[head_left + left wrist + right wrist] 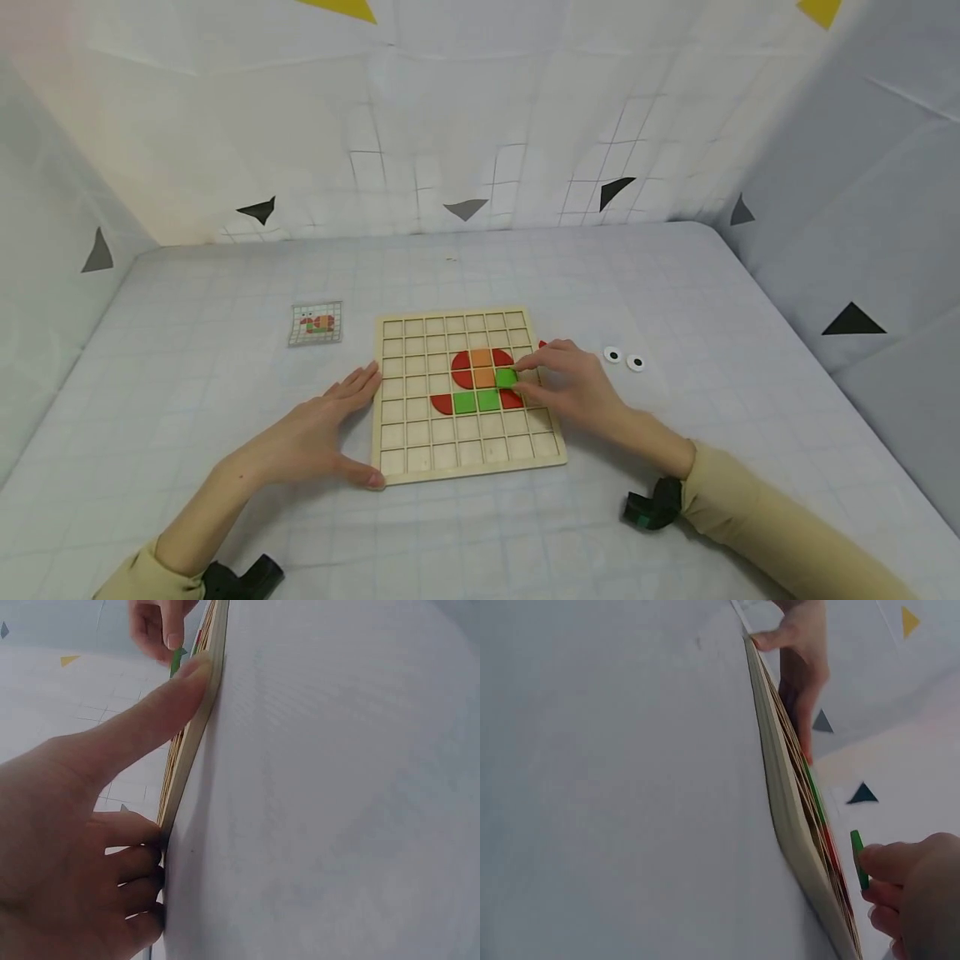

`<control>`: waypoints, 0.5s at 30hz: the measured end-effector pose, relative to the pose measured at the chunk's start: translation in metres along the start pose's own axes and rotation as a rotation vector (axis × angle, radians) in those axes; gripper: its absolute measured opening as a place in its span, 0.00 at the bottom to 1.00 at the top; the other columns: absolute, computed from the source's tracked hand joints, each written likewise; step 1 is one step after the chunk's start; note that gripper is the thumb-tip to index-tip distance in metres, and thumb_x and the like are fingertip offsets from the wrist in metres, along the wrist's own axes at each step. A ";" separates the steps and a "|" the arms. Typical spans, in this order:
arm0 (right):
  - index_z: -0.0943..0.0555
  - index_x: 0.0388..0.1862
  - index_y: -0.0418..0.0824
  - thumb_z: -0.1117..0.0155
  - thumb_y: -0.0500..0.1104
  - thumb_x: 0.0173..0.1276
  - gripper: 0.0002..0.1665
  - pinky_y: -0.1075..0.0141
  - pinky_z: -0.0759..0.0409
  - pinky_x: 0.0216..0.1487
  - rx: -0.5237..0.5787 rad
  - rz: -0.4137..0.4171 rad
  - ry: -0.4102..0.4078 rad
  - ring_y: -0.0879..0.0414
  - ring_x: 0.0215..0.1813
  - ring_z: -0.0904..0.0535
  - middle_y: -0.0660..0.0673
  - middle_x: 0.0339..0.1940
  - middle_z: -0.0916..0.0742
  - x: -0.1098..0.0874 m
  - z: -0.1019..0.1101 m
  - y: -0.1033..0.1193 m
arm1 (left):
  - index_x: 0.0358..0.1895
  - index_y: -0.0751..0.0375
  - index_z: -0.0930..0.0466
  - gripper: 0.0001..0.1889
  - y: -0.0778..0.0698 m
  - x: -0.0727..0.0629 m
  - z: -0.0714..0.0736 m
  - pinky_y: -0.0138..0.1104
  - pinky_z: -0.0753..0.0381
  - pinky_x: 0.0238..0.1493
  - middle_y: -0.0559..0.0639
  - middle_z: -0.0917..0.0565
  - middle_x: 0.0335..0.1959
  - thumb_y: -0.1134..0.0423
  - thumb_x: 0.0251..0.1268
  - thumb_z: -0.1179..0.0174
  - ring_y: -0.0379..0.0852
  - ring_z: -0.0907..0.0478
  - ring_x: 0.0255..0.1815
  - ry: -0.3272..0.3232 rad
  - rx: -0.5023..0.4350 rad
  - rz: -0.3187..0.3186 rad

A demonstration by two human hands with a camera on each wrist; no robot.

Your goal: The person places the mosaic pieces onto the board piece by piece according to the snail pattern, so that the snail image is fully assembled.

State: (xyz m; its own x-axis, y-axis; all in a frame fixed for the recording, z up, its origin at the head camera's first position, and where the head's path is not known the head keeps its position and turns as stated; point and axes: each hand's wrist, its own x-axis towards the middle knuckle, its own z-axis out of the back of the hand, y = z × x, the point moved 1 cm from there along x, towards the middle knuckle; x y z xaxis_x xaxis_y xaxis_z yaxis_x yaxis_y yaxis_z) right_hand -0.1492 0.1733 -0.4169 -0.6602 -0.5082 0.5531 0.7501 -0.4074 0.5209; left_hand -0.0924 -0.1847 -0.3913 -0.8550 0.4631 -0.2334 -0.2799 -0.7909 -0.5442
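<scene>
A wooden grid board (415,436) lies flat on the white table. My left hand (318,433) rests along its left side, thumb at the near left corner and the other fingers straight against the edge. Between thumb and fingers, my right hand (576,385) pinches a green square tile (507,378); in the right wrist view the green tile (859,855) is raised over the board, tilted on edge. Set in the grid are two orange squares (482,358), two green squares (465,403) in a lower row and several red rounded pieces (461,378).
A small card (316,323) with a coloured grid picture lies beyond my left hand. Two round eye pieces (612,355) sit right of the board. Part of a red piece (543,343) peeks out behind my right hand. White cloth walls (450,117) bound the table.
</scene>
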 end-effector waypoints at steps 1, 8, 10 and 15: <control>0.12 0.40 0.42 0.20 0.35 0.53 0.15 0.68 0.24 0.45 -0.006 0.003 0.003 0.54 0.41 0.20 0.49 0.36 0.10 0.003 -0.005 0.003 | 0.80 0.61 0.50 0.70 0.000 0.000 0.000 0.66 0.49 0.74 0.52 0.54 0.83 0.29 0.34 0.25 0.60 0.56 0.82 -0.001 0.000 -0.001; 0.11 0.41 0.44 0.21 0.41 0.56 0.13 0.67 0.24 0.39 -0.062 -0.025 0.026 0.56 0.38 0.22 0.53 0.33 0.11 0.018 -0.030 0.016 | 0.80 0.62 0.49 0.69 -0.001 0.002 0.000 0.66 0.48 0.74 0.52 0.53 0.83 0.30 0.34 0.24 0.59 0.56 0.82 -0.005 -0.002 -0.001; 0.11 0.41 0.44 0.21 0.42 0.57 0.13 0.67 0.24 0.37 -0.061 -0.038 0.033 0.55 0.37 0.23 0.53 0.32 0.12 0.021 -0.035 0.019 | 0.80 0.62 0.49 0.70 0.000 0.002 -0.001 0.67 0.48 0.74 0.52 0.52 0.83 0.29 0.33 0.25 0.60 0.55 0.82 -0.009 0.004 0.001; 0.11 0.40 0.44 0.21 0.43 0.57 0.12 0.67 0.23 0.37 -0.067 -0.059 0.056 0.57 0.40 0.24 0.53 0.34 0.11 0.030 -0.045 0.026 | 0.80 0.61 0.48 0.70 0.001 0.000 -0.001 0.68 0.46 0.72 0.52 0.52 0.83 0.27 0.31 0.26 0.63 0.53 0.81 -0.022 0.013 0.007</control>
State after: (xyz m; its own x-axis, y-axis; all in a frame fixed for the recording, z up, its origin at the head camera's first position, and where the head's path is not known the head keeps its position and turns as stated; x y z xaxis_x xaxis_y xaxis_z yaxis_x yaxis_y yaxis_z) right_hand -0.1475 0.1133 -0.4157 -0.7015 -0.5225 0.4847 0.7121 -0.4870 0.5057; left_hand -0.0925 -0.1849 -0.3930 -0.8666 0.4484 -0.2190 -0.2792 -0.7993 -0.5321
